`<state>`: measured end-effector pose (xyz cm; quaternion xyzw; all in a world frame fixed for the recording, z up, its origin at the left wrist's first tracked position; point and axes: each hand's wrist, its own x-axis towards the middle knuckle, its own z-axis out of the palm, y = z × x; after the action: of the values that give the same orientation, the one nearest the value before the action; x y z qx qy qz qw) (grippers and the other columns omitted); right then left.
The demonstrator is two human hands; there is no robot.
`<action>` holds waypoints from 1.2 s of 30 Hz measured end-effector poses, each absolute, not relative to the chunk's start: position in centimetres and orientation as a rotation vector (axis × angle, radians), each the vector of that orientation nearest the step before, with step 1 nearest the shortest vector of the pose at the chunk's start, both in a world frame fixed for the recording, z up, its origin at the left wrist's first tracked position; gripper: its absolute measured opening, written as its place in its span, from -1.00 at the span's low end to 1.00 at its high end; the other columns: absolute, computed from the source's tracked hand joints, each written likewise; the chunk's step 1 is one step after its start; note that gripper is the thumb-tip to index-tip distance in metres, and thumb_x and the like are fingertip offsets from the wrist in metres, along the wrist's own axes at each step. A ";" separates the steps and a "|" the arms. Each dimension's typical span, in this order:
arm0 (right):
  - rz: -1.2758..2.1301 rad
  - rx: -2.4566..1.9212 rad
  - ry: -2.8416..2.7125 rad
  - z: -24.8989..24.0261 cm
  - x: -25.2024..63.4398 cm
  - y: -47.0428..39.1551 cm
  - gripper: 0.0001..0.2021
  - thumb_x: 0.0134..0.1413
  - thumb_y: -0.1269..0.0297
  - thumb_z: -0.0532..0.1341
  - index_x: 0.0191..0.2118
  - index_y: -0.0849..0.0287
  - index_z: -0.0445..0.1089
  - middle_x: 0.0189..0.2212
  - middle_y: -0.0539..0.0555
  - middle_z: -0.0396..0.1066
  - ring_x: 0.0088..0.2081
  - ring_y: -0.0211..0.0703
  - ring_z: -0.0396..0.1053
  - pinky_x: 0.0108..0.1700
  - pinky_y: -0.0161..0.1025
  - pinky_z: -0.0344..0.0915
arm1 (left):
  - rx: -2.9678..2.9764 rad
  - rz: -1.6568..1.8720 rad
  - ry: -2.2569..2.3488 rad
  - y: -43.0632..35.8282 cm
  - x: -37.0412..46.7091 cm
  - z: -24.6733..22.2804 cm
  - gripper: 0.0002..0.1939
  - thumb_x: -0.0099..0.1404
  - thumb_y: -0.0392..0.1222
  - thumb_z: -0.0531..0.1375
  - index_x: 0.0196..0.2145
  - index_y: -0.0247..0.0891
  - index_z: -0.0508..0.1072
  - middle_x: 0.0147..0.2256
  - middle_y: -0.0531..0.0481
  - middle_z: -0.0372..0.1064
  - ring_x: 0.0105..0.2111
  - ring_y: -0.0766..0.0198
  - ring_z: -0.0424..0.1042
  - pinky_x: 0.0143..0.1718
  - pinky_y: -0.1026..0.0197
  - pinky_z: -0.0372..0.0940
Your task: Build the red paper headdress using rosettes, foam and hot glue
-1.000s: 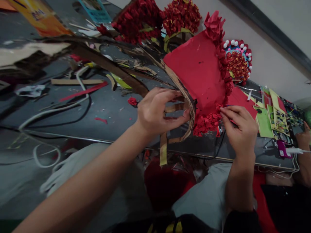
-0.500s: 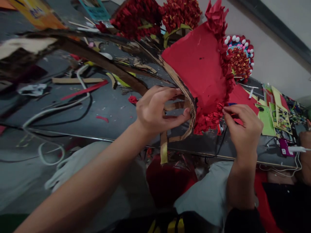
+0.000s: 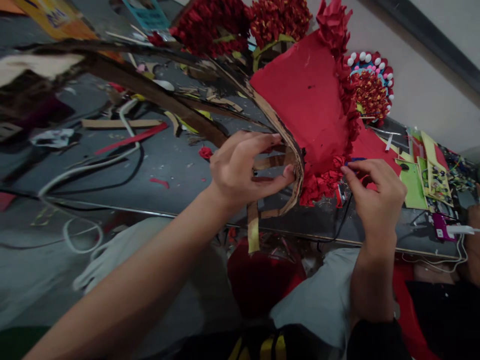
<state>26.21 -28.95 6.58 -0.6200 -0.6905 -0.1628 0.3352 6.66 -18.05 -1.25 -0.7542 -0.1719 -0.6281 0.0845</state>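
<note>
A curved cardboard piece (image 3: 279,117) with a flat red paper face (image 3: 307,95) stands tilted over the table's front edge. Crumpled red paper (image 3: 322,185) lines its lower and right borders. My left hand (image 3: 240,167) grips the cardboard from its back side, thumb and fingers curved against the inner rim. At the lower right corner, my right hand (image 3: 378,195) pinches a small red crumpled paper rosette (image 3: 338,162) between thumb and forefinger, against the ruffled border. Its other fingers are curled. A cardboard strip (image 3: 253,227) hangs below my left hand.
Paper and cardboard scraps litter the grey table (image 3: 180,185), with a white cable (image 3: 86,172) across it. Red crumpled-paper flowers (image 3: 279,22) stand behind. A round decoration with white balls (image 3: 371,87) leans at the wall. A purple adapter (image 3: 442,227) and another person's arm (image 3: 473,235) are right.
My right fingertips have shifted slightly left against the red rosette. My left hand keeps its hold on the cardboard, and the view has moved very little.
</note>
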 end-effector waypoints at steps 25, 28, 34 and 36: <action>-0.454 -1.673 -1.761 6.4 26.3 -28.6 -0.89 0.09 0.25 0.25 -0.41 0.13 0.40 -0.48 -0.06 0.43 -0.44 -0.31 0.35 -0.39 -0.33 0.23 | -2.243 -1.817 -0.555 -18.1 6.7 -1.1 -0.37 0.17 -0.01 0.20 0.13 -0.23 0.09 -0.23 0.00 0.33 -0.32 0.23 0.48 -0.36 0.18 0.48; -0.458 -1.667 -1.760 6.4 26.3 -28.6 -0.88 0.08 0.24 0.25 -0.42 0.14 0.40 -0.50 -0.06 0.42 -0.45 -0.32 0.34 -0.39 -0.33 0.23 | -2.235 -1.818 -0.543 -18.2 6.7 -0.9 -0.37 0.17 -0.03 0.20 0.13 -0.26 0.11 -0.24 -0.02 0.34 -0.33 0.22 0.48 -0.37 0.16 0.49; -0.443 -1.677 -1.752 6.3 26.3 -28.5 -0.89 0.08 0.25 0.26 -0.41 0.15 0.41 -0.49 -0.05 0.43 -0.46 -0.32 0.33 -0.40 -0.32 0.21 | -2.210 -1.819 -0.536 -18.2 6.6 -0.8 -0.36 0.16 -0.05 0.21 0.14 -0.28 0.11 -0.24 -0.03 0.36 -0.33 0.21 0.47 -0.37 0.14 0.49; -0.450 -1.688 -1.749 6.2 26.3 -28.5 -0.88 0.08 0.24 0.26 -0.41 0.14 0.41 -0.48 -0.05 0.43 -0.46 -0.32 0.34 -0.41 -0.32 0.22 | -2.224 -1.818 -0.532 -18.2 6.6 -1.0 -0.34 0.15 -0.05 0.22 0.14 -0.28 0.11 -0.22 -0.04 0.36 -0.31 0.20 0.47 -0.36 0.15 0.48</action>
<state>26.32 -28.54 6.22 -0.6450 -0.6683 -0.1718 0.3284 6.62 -18.18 -0.99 -0.7566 -0.1810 -0.6186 0.1100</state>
